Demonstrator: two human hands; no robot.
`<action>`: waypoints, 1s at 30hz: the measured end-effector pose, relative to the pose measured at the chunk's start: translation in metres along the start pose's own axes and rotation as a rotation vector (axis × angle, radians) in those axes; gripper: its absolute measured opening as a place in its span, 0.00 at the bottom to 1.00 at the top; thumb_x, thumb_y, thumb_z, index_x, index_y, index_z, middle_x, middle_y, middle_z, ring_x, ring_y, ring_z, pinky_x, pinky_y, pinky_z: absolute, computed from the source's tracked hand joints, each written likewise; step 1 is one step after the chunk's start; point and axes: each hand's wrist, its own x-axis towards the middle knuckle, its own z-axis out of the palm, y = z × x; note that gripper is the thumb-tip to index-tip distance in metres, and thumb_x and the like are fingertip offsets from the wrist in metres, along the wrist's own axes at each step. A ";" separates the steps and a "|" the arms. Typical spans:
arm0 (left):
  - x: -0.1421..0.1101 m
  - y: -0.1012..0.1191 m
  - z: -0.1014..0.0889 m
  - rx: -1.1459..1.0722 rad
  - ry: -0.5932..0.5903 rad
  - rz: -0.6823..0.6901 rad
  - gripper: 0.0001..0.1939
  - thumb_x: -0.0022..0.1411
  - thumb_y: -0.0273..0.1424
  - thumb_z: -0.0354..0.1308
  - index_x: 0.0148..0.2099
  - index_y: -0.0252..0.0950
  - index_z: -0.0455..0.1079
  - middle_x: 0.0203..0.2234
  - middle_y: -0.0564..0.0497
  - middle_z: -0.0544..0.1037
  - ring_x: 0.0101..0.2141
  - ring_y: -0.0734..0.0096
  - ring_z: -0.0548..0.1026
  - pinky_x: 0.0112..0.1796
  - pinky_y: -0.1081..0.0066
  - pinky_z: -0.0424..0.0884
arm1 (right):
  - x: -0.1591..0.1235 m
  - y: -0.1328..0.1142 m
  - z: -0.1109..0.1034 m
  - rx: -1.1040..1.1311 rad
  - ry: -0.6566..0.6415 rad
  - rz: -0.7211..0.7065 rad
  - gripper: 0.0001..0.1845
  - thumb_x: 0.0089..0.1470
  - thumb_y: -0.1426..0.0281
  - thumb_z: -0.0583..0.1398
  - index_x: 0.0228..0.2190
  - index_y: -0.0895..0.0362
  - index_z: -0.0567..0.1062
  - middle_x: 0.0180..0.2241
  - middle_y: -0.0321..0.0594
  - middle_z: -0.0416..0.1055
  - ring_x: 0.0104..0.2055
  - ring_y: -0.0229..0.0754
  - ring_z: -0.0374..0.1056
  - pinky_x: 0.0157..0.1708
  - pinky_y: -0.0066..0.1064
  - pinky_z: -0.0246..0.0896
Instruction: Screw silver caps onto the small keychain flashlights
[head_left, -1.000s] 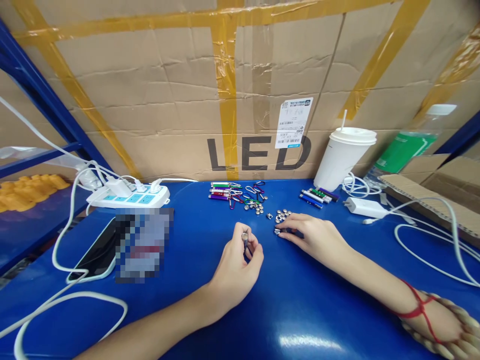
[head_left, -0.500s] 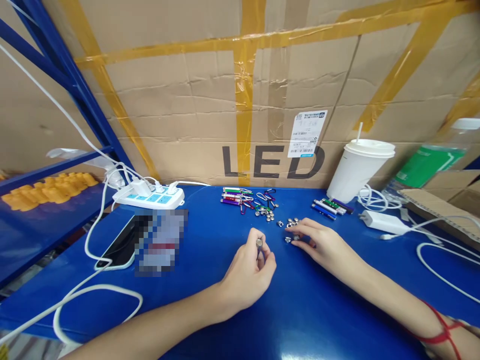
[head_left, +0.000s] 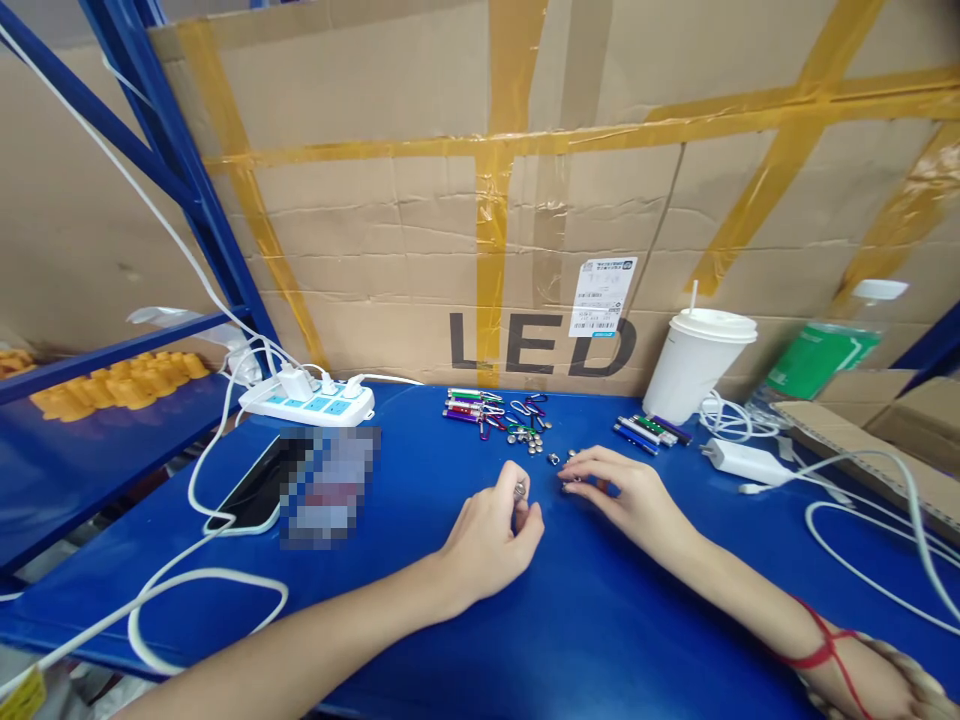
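Observation:
My left hand (head_left: 491,540) is curled closed above the blue table. A small round silver piece (head_left: 519,490), which looks like a button cell, shows between its thumb and curled fingers. My right hand (head_left: 626,495) reaches in from the right, thumb and index finger close together at a small dark metal part (head_left: 564,487) near the tabletop. Its fingers partly hide the small parts there. A small metal clip part (head_left: 553,459) lies just beyond the fingertips. Behind it are a pile of button cells (head_left: 534,446), several carabiner clips (head_left: 521,408) and coloured pen-like metal tubes (head_left: 463,410).
More metal tubes (head_left: 637,437) lie at the right, before a white cup (head_left: 697,365) and a bottle (head_left: 821,350). A white adapter (head_left: 750,463) with cables sits farther right. At left are a power strip (head_left: 307,402) and a phone (head_left: 259,490). A large carton (head_left: 405,250) stands behind.
The camera view has shifted, the carton now lower in the picture. My right hand's thumb and fingers have drawn in towards the small metal parts. My left hand keeps its grip.

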 end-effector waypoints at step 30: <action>0.009 -0.004 0.007 -0.072 -0.038 0.207 0.11 0.65 0.35 0.37 0.43 0.33 0.54 0.28 0.53 0.63 0.29 0.79 0.61 0.33 0.76 0.57 | 0.004 -0.019 0.003 0.676 0.081 0.675 0.26 0.41 0.56 0.61 0.35 0.67 0.72 0.22 0.41 0.66 0.20 0.29 0.56 0.16 0.20 0.51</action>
